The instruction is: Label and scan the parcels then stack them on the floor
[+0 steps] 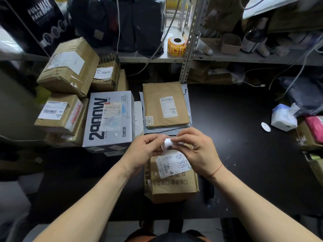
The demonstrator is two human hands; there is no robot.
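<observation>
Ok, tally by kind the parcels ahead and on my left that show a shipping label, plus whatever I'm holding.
Brown cardboard boxes: 4
Silver printed box: 1
Flat brown envelope: 1
White label, pinched between left hand and right hand: 1
Total: 7

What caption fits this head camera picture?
Left hand and right hand pinch a small white paper label above a brown cardboard parcel.

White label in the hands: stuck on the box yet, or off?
Off. The left hand and right hand pinch the white label, curled, over the cardboard box; it is not stuck down.
</observation>
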